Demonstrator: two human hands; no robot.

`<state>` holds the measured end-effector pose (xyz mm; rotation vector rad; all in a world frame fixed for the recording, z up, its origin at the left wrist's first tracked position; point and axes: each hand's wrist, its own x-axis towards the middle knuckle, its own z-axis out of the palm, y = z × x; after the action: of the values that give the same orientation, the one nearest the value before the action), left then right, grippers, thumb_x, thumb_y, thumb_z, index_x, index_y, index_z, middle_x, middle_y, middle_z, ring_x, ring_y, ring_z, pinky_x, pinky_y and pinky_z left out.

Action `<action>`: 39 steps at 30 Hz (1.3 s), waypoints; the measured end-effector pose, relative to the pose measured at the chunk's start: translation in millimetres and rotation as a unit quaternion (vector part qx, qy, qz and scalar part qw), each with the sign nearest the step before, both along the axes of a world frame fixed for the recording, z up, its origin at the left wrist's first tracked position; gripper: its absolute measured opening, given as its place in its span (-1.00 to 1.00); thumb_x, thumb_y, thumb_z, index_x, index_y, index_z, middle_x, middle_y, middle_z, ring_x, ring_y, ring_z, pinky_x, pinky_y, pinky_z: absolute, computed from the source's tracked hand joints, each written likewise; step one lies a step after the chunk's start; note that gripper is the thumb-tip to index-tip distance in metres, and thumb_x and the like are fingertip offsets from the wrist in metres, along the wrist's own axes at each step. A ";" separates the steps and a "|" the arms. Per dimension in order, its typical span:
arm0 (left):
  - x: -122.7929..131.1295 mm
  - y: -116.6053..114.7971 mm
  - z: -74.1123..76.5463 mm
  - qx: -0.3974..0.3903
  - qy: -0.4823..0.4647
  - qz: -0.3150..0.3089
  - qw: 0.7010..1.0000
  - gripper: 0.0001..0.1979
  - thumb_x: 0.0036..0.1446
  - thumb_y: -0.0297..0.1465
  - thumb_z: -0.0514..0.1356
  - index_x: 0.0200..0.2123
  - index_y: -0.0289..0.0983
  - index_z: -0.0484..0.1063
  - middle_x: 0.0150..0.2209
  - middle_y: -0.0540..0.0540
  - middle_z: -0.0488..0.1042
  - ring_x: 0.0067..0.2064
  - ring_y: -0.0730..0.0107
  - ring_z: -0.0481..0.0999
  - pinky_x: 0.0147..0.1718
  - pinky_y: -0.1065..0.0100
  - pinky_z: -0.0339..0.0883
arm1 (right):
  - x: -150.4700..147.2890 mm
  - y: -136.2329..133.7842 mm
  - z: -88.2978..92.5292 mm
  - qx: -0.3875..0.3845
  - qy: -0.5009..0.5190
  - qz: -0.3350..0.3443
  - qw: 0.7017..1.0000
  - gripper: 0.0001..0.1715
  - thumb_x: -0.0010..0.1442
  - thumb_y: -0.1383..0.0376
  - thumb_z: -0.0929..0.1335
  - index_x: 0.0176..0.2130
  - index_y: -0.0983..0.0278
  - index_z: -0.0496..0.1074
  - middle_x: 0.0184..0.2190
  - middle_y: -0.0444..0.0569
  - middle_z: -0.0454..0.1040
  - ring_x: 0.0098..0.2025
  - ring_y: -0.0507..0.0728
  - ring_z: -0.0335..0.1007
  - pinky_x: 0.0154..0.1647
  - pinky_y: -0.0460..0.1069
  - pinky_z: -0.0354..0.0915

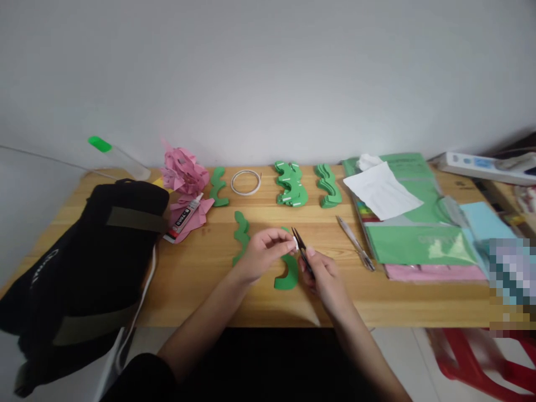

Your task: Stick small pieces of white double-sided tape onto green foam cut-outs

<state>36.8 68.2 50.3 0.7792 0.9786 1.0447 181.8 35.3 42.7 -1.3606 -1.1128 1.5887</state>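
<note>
My left hand is over the middle of the table, its thumb and fingers pinching a small white strip. Black pointed tweezers are in my right hand, with their tips up against the strip. Just below lies a wavy green paper cutout, partly covered by my hands. Another green cutout lies partly behind my left hand. Farther back are a green stack bearing white strips, a second green stack and one more cutout.
A narrow white tape roll lies at the back. Crumpled pink paper and a glue tube are left, beside a black bag. On the right lie a pen, green paper packs, a white sheet and a power strip.
</note>
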 end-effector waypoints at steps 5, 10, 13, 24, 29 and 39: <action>-2.1 2.9 -7.8 -0.013 -0.007 0.062 0.998 -0.75 -0.14 -0.30 0.39 -0.43 -0.31 0.47 -0.48 0.02 0.53 -0.44 0.53 0.47 -0.37 0.45 0.29 | 9.3 2.4 0.2 0.062 -0.084 0.041 0.994 -0.31 0.16 -0.27 0.18 -0.59 0.24 0.22 -0.71 -0.23 0.04 -0.65 -0.03 -0.09 -0.66 -0.09 -0.09; -4.6 4.8 -8.3 -0.053 -0.021 0.070 0.996 -0.71 -0.11 -0.27 0.36 -0.32 -0.30 0.47 -0.43 -0.05 0.59 -0.39 0.43 0.57 -0.33 0.40 0.34 | 18.4 5.4 0.2 0.169 -0.212 0.086 0.959 -0.40 0.28 -0.10 0.17 -0.58 0.24 0.23 -0.66 -0.17 0.19 -0.58 0.02 0.13 -0.55 -0.08 0.07; -5.6 4.6 -5.9 -0.067 -0.028 0.072 0.995 -0.72 -0.12 -0.30 0.36 -0.31 -0.31 0.48 -0.45 -0.06 0.59 -0.40 0.43 0.57 -0.33 0.40 0.35 | 22.0 6.8 -0.6 0.188 -0.257 0.113 0.941 -0.46 0.32 -0.01 0.17 -0.53 0.25 0.31 -0.63 -0.14 0.29 -0.56 0.03 0.20 -0.51 -0.08 0.11; -11.6 8.7 -6.4 -0.040 0.034 0.026 0.998 -0.71 -0.19 -0.47 0.39 -0.32 -0.33 0.49 -0.50 0.01 0.55 -0.42 0.47 0.53 -0.32 0.42 0.33 | 27.9 11.3 2.5 0.214 -0.339 0.202 0.894 -0.51 0.33 0.04 0.18 -0.50 0.24 0.34 -0.63 -0.14 0.34 -0.57 0.05 0.28 -0.50 -0.07 0.07; -12.6 10.5 -11.0 -0.030 0.058 0.009 0.998 -0.69 -0.21 -0.47 0.40 -0.30 -0.34 0.48 -0.49 -0.02 0.56 -0.42 0.43 0.54 -0.31 0.38 0.35 | 27.9 11.8 1.3 0.202 -0.372 0.227 0.877 -0.50 0.33 0.04 0.18 -0.47 0.25 0.40 -0.61 -0.09 0.41 -0.56 0.07 0.33 -0.48 -0.06 0.07; -20.2 4.9 -3.3 0.037 0.137 0.066 0.988 -0.73 -0.08 -0.39 0.33 -0.26 -0.29 0.42 -0.38 -0.07 0.59 -0.28 0.31 0.58 -0.13 0.26 0.38 | 31.8 12.5 3.7 0.217 -0.371 0.210 0.878 -0.49 0.34 0.01 0.17 -0.44 0.24 0.42 -0.56 -0.08 0.46 -0.53 0.08 0.37 -0.47 -0.05 0.11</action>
<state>16.7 73.1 47.0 0.9471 1.2455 1.1114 213.6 47.9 46.4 -1.5035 -2.2007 0.9548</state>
